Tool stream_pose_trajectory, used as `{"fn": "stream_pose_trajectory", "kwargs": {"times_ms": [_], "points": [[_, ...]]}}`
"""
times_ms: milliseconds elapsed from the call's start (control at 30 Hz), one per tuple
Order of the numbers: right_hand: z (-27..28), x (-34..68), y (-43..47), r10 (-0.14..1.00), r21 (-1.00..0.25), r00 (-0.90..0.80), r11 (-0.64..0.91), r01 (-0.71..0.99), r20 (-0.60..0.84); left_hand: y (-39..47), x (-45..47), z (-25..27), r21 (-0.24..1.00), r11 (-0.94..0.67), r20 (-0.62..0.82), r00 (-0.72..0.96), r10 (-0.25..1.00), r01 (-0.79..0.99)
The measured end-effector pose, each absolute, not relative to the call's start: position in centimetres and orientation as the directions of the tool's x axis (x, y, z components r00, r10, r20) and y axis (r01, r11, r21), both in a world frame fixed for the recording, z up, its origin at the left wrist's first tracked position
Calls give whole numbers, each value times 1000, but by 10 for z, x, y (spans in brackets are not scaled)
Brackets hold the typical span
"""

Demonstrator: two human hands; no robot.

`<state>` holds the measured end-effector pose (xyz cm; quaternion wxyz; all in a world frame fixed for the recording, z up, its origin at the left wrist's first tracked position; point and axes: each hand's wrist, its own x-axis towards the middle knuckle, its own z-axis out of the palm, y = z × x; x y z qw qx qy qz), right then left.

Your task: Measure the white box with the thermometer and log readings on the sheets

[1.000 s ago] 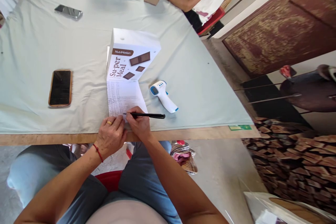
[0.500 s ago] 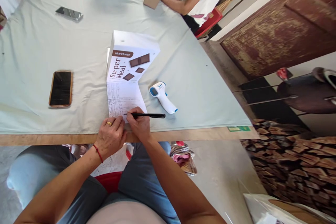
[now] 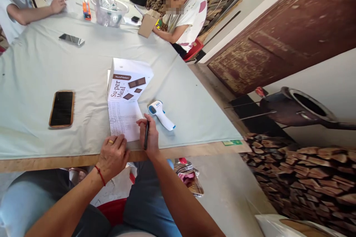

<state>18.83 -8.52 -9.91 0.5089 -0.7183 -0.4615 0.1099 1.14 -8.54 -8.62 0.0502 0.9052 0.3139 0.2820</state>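
My right hand (image 3: pixel 150 135) is closed around a black pen (image 3: pixel 146 133), held upright beside the lower right edge of a handwritten paper sheet (image 3: pixel 126 118). My left hand (image 3: pixel 113 153), with a ring and a red cord bracelet, rests with bent fingers on the sheet's bottom edge at the table's front. A white box (image 3: pixel 130 81) printed "NutriMotion Su-per Meal" stands on the sheet's far end. To the right of the paper lies a white and blue infrared thermometer (image 3: pixel 162 115).
A black phone (image 3: pixel 62 109) lies at left, a grey phone (image 3: pixel 71 39) farther back. Beyond them stand an orange object (image 3: pixel 86 10) and a clear tub (image 3: pixel 109 18) with bottles. At far right a person (image 3: pixel 178 26) holds a cardboard piece (image 3: pixel 148 24); another person sits at far left.
My right hand has lifted the pen from the paper and turned it from lying sideways to upright. My left hand stays on the sheet. The view has tilted up, showing more of the far table.
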Motion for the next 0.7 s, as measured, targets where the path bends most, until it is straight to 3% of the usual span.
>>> {"fn": "stream_pose_trajectory", "kwargs": {"times_ms": [167,300,367,533,600,700], "points": [[-76,208,-64,851,-470,512,-406,784,119,-85,9,-88,267,-798,499,631,594,540],[-63,196,-58,892,-255,451,-445,858,-37,-84,8,-88,277,-794,493,630,600,541],[-63,190,-58,904,-245,422,-424,872,-66,-84,8,-88,285,-793,480,636,604,538],[-67,212,-66,900,-410,435,-386,826,30,-85,6,-89,357,-764,422,637,645,538],[-70,234,-70,860,-419,488,-391,819,153,-80,1,-86,467,-734,396,626,672,493],[-75,264,-75,752,-335,592,-499,799,291,-54,-9,-73,727,-591,339,565,752,350]]}}
